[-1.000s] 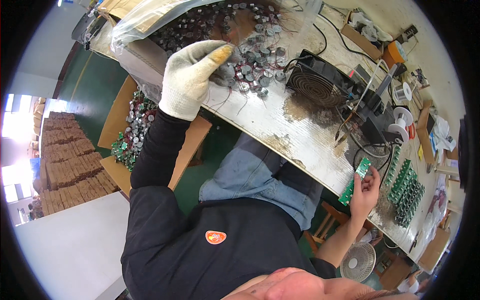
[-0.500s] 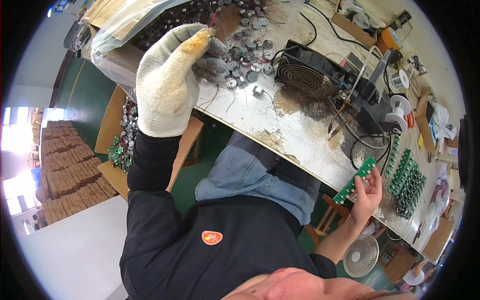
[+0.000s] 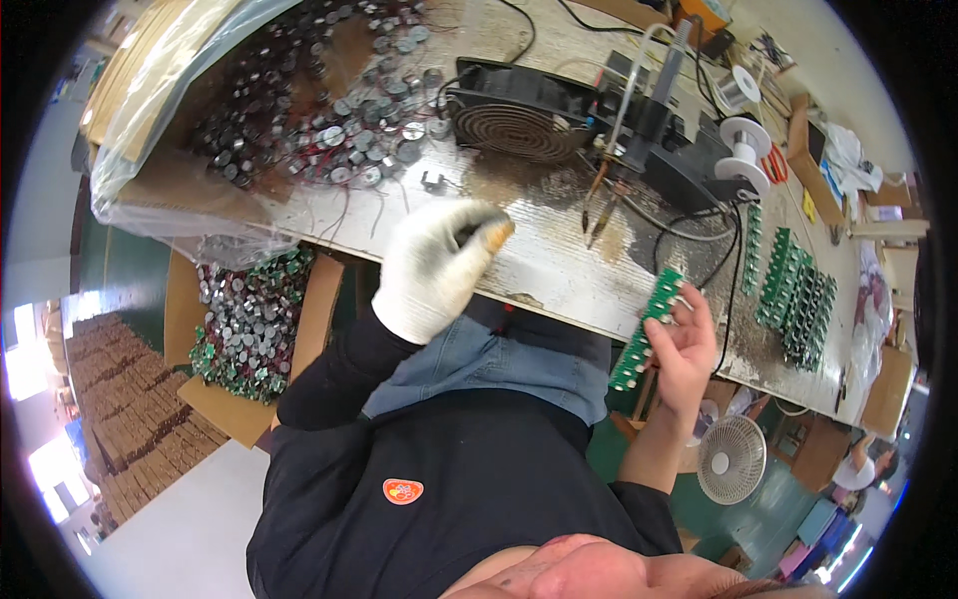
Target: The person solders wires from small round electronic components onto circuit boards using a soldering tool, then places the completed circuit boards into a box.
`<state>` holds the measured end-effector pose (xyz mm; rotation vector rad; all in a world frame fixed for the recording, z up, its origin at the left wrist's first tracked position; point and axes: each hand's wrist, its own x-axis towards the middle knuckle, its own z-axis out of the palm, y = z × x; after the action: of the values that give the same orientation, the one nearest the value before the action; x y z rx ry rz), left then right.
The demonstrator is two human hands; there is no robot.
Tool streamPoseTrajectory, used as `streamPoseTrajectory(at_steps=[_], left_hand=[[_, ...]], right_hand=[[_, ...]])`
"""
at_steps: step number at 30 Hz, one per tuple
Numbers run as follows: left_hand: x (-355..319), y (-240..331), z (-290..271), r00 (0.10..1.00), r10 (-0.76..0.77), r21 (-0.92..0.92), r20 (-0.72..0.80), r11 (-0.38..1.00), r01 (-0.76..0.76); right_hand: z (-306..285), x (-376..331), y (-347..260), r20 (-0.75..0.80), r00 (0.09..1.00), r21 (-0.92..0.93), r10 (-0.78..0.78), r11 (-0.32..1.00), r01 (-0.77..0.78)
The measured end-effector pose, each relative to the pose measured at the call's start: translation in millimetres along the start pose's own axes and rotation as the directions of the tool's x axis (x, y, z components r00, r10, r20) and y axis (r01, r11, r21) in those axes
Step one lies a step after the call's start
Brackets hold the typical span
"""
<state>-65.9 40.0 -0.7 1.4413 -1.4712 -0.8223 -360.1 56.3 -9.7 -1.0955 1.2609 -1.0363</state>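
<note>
Head view: gloved left hand [image 3: 439, 268] curled, any contents unclear; at three o'clock, right hand [image 3: 687, 344] pinches a circuit board [image 3: 639, 344], which a loosened grip could drop.

Room btwn hands [image 3: 437, 268] [image 3: 685, 344], blk fan [image 3: 519, 130] beyond (spool [image 3: 744, 156] R)

This looks like an electronics assembly workshop. Wired metal discs [image 3: 371, 140] heap toward the left end of the desk [image 3: 554, 272], green circuit boards [image 3: 780, 282] line up toward its right, and brown stacks [image 3: 140, 389] stand on a green floor [image 3: 138, 268].
</note>
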Motion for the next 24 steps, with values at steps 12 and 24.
streamPoseTrajectory(at_steps=[12, 24], left_hand=[[-10.7, 8.5, 47.0, 0.932, -0.302, -0.14, 0.202, 0.933, 0.332], [2.6, 9.3, 52.6, 0.809, -0.479, -0.526, 0.34, 0.616, 0.586]], right_hand=[[45.8, 14.1, 6.0, 0.208, 0.976, 0.087, 0.06, 0.993, -0.079], [61.4, 19.7, 3.5, 0.291, 0.955, 0.105, 0.054, 0.99, -0.088]])
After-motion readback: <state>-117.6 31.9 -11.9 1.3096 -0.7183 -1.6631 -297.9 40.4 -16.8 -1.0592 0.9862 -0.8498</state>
